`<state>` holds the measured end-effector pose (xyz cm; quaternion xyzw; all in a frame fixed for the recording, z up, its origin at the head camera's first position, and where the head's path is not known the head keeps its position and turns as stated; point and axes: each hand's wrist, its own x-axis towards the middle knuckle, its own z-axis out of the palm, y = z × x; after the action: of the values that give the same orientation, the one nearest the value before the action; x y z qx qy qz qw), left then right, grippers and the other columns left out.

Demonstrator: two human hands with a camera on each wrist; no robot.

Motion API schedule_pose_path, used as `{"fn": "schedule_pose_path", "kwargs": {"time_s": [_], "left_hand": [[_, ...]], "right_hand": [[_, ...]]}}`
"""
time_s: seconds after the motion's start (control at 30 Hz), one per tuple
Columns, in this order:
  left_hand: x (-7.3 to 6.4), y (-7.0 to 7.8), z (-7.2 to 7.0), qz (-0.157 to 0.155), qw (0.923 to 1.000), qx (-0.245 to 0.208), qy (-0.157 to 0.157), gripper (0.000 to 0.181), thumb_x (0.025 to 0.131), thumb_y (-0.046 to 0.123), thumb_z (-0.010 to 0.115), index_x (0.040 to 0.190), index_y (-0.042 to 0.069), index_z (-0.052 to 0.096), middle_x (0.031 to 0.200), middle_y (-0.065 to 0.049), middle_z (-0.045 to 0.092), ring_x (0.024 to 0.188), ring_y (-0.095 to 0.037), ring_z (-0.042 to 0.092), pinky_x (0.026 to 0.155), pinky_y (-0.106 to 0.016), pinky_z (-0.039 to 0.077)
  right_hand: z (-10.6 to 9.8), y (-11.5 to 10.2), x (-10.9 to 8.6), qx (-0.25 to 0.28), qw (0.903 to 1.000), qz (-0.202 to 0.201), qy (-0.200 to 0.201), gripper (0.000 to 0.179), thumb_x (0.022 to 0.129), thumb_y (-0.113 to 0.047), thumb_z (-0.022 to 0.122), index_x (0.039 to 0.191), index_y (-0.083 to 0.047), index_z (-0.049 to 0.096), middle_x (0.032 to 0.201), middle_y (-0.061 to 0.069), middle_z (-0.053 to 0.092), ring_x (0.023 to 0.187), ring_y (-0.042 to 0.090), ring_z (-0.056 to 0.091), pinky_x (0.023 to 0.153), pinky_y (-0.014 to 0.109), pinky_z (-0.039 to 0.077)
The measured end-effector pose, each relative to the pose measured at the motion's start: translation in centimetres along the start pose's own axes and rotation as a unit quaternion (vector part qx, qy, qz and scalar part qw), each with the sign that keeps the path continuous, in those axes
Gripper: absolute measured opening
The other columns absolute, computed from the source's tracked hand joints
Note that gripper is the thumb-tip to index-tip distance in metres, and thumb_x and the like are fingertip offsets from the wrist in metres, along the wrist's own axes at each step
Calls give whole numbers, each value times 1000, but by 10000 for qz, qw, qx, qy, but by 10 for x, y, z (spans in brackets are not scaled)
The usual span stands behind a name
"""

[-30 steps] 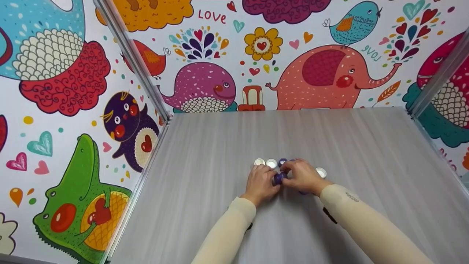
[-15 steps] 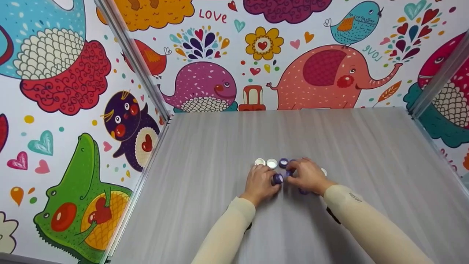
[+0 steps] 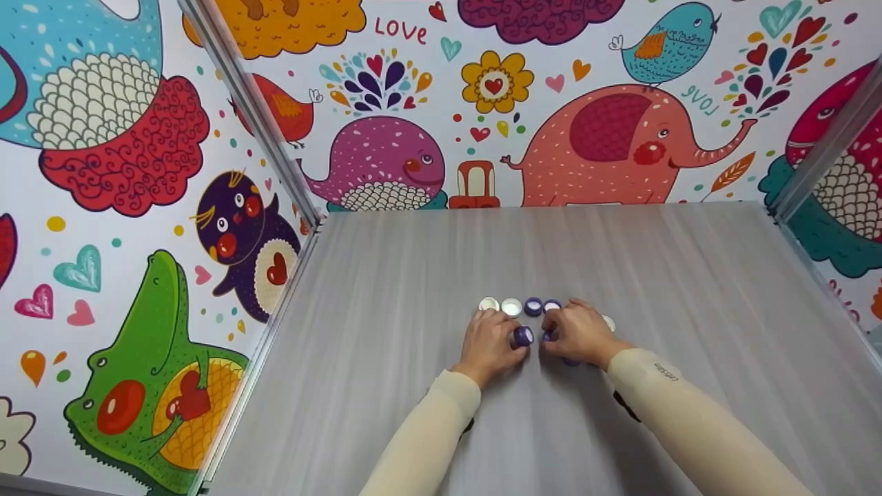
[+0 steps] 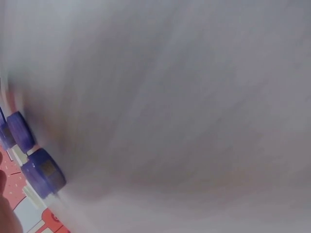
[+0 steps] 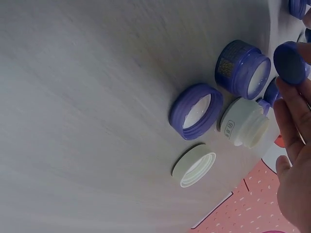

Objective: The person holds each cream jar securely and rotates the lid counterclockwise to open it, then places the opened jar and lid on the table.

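Note:
My left hand [image 3: 490, 344] grips a small purple jar [image 3: 524, 336], tilted so its white opening faces right. Just to the right, my right hand [image 3: 577, 334] pinches a purple lid [image 5: 290, 63] between thumb and fingers, apart from that jar. Beyond the hands stand two more purple jars [image 3: 533, 306] and two white round pieces [image 3: 510, 307], in a row. In the right wrist view, a purple jar [image 5: 243, 70] without its lid stands beside a white jar [image 5: 243, 124]. Only a sliver of my left hand [image 4: 7, 213] shows in the left wrist view.
A loose purple lid [image 5: 197, 111] and a white lid [image 5: 194, 165] lie on the grey wood-grain table [image 3: 413, 269] by the right hand, which partly hides them in the head view. Cartoon-printed panels [image 3: 393, 158] wall the table at the back and sides.
My right hand has drawn away rightward from the jar with the purple lid, uncovering the jar's white opening. My left hand has stayed in place, holding the jar.

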<state>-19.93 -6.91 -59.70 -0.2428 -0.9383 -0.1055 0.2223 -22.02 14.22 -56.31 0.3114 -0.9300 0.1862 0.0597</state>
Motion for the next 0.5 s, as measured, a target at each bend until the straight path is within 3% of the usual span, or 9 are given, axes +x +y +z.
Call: {"fn": "schedule_pose_path", "kwargs": {"time_s": [0.27,0.5], "left_hand": [[1,0,0,23,10000,-30,-55,33,72,45,81,92,19,77,91,8,68,87,-16,59,83,-32,42],[1,0,1,20,10000,-67,22,33,71,45,82,91,19,77,89,7,68,86,-16,58,82,-32,42]], "right_hand": [[4,1,-1,-212,9997,-4,-78,25,67,-22,86,82,-10,70,72,-1,67,72,22,65,104,56,36],[5,0,-1,-433,9990,-66,-46,23,67,-18,81,85,-8,72,72,-2,65,74,24,64,105,57,35]]}}
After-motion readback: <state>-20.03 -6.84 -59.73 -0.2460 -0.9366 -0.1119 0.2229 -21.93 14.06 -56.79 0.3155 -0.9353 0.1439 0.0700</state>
